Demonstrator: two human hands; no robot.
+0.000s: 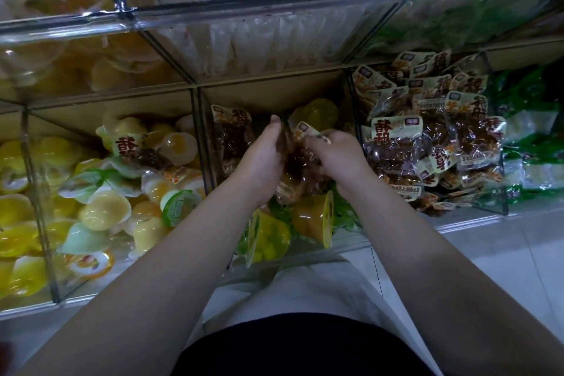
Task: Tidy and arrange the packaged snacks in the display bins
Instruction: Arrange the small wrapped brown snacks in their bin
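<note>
Both hands reach into the middle clear bin (345, 241). My left hand (264, 156) and my right hand (337, 156) together clutch a bunch of brown snack packets (300, 168) between them. Another brown packet (230, 131) leans at the bin's back left. Yellow jelly cups (312, 218) lie in the bin's front part, and one more jelly cup (320, 113) sits at the back. The right bin holds a heap of the same brown packets (427, 137). One stray brown packet (137, 149) lies on the jelly cups (103, 210) in the left bin.
An upper row of clear bins (244, 9) holds pale and yellow packaged snacks. Green packets (531, 156) fill the bin at far right. White floor tiles (503, 253) show below the bins, and my lap in light and dark clothing is at the bottom.
</note>
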